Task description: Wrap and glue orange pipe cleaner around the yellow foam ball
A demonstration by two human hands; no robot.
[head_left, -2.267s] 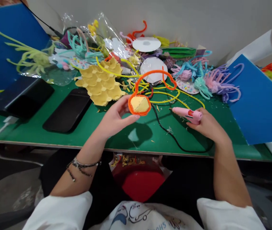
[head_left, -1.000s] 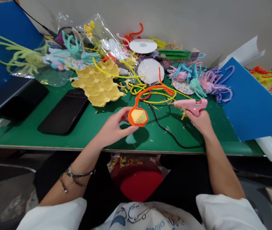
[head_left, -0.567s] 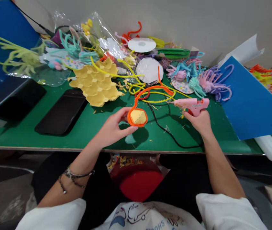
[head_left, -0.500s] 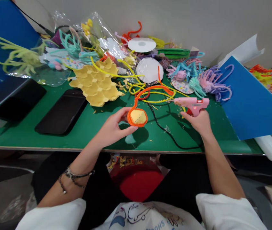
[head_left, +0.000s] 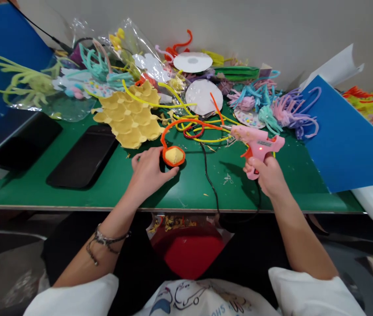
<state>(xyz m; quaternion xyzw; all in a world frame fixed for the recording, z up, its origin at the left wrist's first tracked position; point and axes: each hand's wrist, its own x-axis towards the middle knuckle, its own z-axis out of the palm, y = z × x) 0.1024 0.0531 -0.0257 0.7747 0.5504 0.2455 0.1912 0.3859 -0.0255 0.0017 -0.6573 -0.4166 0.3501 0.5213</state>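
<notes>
Between thumb and fingers, my left hand point(head_left: 148, 170) holds a yellow egg-carton cup point(head_left: 174, 156) ringed by an orange pipe cleaner point(head_left: 177, 123). The pipe cleaner's long loose end arches to the right, up to the nozzle of a pink glue gun point(head_left: 255, 139). My right hand point(head_left: 268, 175) is wrapped around the glue gun's handle; a small red light glows on its body. Whether the nozzle touches the pipe cleaner I cannot tell. Behind my left hand lies a yellow egg-carton piece point(head_left: 132, 116), and yellow pipe cleaners point(head_left: 211, 141) lie coiled beyond the cup.
On the green table point(head_left: 186, 193) a black phone point(head_left: 83, 156) and a dark box point(head_left: 15, 136) lie to the left. White discs point(head_left: 204, 97) and pastel pipe-cleaner bundles point(head_left: 262, 103) crowd the back. A blue board point(head_left: 351, 140) stands at right. A black cord point(head_left: 206, 169) crosses the front.
My left hand has moved left and lower with the ringed cup. The glue gun has shifted left and tilted, its nozzle now by the orange pipe cleaner, with my right hand lower on the handle.
</notes>
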